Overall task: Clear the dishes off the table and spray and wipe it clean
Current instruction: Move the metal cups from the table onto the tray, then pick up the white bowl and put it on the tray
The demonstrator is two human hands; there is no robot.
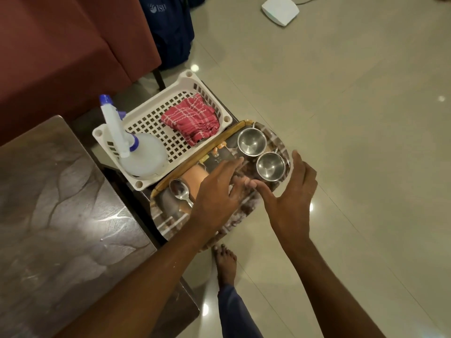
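Left hand point(217, 193) and right hand point(290, 193) hover open-fingered and empty above the tray point(170, 223) bearing two steel cups point(251, 141) and a spoon point(179, 189) beside the table point(61, 203); with clearing seemingly done, the basket's point(156, 98) spray bottle point(139, 154) and cloth point(192, 118) await.

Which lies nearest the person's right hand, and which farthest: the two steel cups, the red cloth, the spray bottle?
From the right hand:
1. Lower steel cup, right beside it.
2. Upper steel cup, farther up the tray.
3. Red cloth, in the white basket.
4. Spray bottle, at the basket's left end.
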